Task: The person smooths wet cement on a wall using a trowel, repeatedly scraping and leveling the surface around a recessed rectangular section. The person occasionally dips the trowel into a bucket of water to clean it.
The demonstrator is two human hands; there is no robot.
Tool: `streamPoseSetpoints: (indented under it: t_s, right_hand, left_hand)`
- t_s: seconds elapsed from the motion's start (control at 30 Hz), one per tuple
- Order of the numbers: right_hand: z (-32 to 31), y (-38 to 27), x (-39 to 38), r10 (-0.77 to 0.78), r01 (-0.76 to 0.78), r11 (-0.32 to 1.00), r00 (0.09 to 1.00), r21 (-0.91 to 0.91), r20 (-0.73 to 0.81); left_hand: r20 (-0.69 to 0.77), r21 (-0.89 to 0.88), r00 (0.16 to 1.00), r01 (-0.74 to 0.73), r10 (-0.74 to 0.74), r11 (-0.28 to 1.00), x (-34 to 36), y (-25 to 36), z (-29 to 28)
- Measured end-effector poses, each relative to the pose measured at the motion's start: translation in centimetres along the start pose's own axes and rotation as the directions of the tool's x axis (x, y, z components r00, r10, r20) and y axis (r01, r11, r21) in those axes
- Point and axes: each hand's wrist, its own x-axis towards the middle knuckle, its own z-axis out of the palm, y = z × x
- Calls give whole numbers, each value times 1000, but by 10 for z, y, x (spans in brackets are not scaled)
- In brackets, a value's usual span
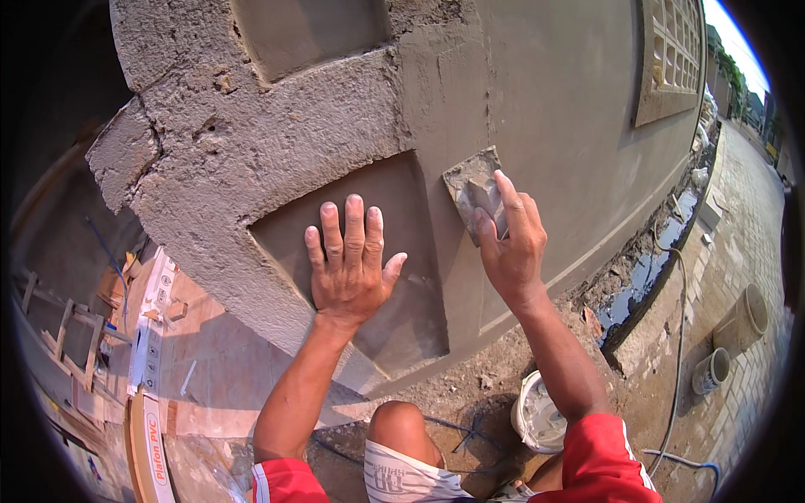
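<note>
My left hand (348, 268) lies with fingers spread at the recessed panel (407, 226) in the plastered wall, its palm toward the smooth grey surface. In my right hand (518, 243) is a small flat plastering float (470, 186), caked with mortar. The float's face is against or very near the smooth render (453, 92), just right of the recess; exact contact cannot be told. Rough, unsmoothed mortar (218, 168) covers the frame around the recess and the wall corner to the left.
A white bucket (541, 419) stands by my right knee. Two more buckets (742, 323) (711, 370) are on the right beside the paved road (746, 201). A wet gutter (641, 285) and a hose (681, 335) run along the wall. Left are long boxes (155, 444) and wooden pieces (75, 335).
</note>
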Motion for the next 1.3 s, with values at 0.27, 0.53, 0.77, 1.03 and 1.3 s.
streamPoseSetpoints:
  t_s: [0.27, 0.53, 0.77, 1.03, 1.3]
  right_hand:
    - [-31, -3, -64, 105, -106, 994, 987, 5, 120]
    - [-20, -45, 123, -216, 210, 976, 969, -67, -118]
    - [-1, -35, 32, -15, 14, 999, 999, 38, 34]
    - [13, -7, -125, 171, -184, 981, 971, 68, 169]
    - [-11, -22, -79, 200, -208, 968, 977, 140, 66]
  left_hand:
    - [9, 2, 1000, -1, 1, 1000, 0, -3, 0]
    - [20, -25, 1000, 16, -15, 1000, 1, 1, -1]
    - [29, -32, 1000, 12, -11, 999, 1, -1, -3]
    - [17, -33, 1000, 5, -4, 999, -1, -1, 3]
    - [3, -40, 1000, 18, -18, 999, -2, -1, 3]
